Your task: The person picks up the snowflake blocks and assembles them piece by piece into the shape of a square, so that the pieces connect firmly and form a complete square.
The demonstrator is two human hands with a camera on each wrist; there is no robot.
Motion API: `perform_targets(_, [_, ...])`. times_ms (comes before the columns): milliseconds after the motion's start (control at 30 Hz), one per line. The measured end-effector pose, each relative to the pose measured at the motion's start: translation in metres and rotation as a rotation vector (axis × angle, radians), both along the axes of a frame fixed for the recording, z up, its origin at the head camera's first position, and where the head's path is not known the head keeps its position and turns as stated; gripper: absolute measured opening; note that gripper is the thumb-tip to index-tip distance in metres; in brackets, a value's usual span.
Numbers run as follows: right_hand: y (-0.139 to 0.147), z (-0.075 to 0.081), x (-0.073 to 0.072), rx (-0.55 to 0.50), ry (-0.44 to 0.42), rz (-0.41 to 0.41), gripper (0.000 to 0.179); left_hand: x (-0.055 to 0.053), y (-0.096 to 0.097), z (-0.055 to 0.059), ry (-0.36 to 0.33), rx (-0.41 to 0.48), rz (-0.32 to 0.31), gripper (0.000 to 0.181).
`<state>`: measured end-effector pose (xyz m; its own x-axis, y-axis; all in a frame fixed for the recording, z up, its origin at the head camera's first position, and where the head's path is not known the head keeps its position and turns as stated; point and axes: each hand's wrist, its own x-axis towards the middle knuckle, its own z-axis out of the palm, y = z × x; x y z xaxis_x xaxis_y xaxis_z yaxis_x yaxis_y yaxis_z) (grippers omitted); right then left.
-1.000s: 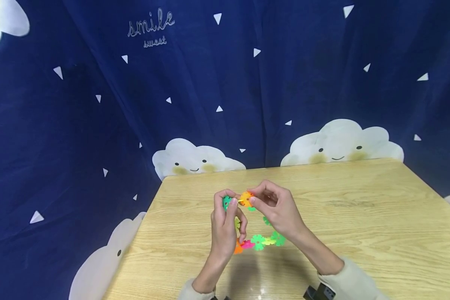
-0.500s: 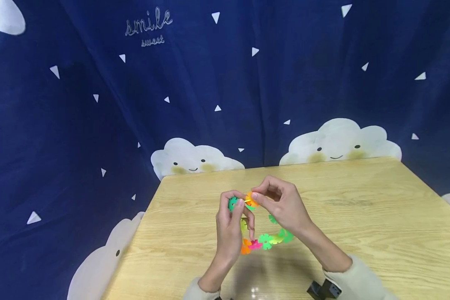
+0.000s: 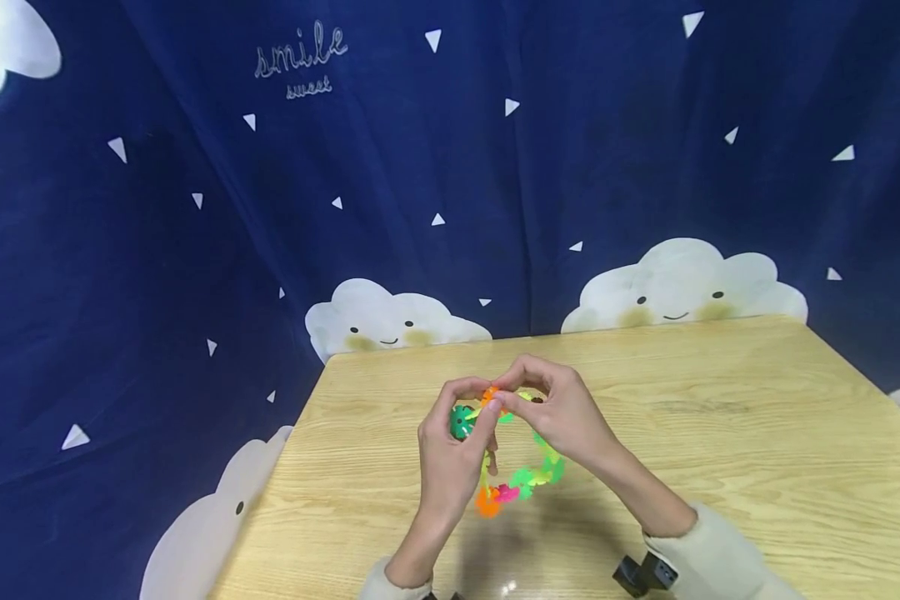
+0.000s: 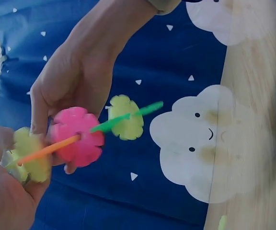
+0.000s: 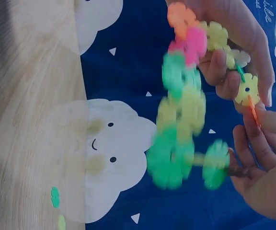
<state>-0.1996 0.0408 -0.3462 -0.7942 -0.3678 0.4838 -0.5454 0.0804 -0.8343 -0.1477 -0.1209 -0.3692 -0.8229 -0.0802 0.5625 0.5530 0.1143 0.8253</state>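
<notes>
A chain of notched plastic snowflake discs hangs in a loop between the two hands, above the table. My left hand (image 3: pixel 450 462) grips the chain's left end, by a dark green disc (image 3: pixel 461 422) and a yellow disc (image 5: pixel 247 90). My right hand (image 3: pixel 570 421) pinches an orange disc (image 3: pixel 489 395) against that end, thumbs close together. The joint itself is partly hidden by fingers. Lower on the loop come another orange disc (image 3: pixel 487 502), a pink disc (image 3: pixel 506 492) and green and yellow ones. In the left wrist view the pink disc (image 4: pixel 77 136) sits between yellow discs.
The wooden table (image 3: pixel 720 467) lies beneath the hands. A loose green disc (image 5: pixel 55 197) and a yellow-green disc (image 5: pixel 62 222) show on it in the right wrist view. A blue curtain (image 3: pixel 420 150) with clouds and triangles hangs behind and to the left.
The hands have drawn together, and the orange disc has moved left to the left fingertips. The dark green disc sits slightly lower. The hanging loop has swung and turned.
</notes>
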Motion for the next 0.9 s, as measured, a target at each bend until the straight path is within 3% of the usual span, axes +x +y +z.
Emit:
perform_targets(167, [0.004, 0.000, -0.005, 0.013, -0.028, 0.051, 0.012, 0.000, -0.008, 0.000, -0.010, 0.018, 0.047, 0.014])
perform_targets(333, [0.013, -0.012, -0.025, -0.087, -0.100, 0.107, 0.016, 0.001, -0.023, 0.004, -0.048, 0.059, 0.099, 0.015])
perform_targets(567, [0.026, -0.049, -0.063, -0.187, -0.338, 0.062, 0.036, 0.004, -0.047, 0.005, -0.077, 0.094, 0.173, 0.019])
perform_targets(733, [0.032, -0.079, -0.083, -0.137, -0.493, 0.021, 0.045, 0.004, -0.059, 0.006, -0.062, 0.102, 0.223, 0.019])
perform_targets(900, [0.034, -0.107, -0.100, -0.049, -0.552, -0.002, 0.051, 0.004, -0.066, 0.007, -0.043, 0.104, 0.276, 0.018])
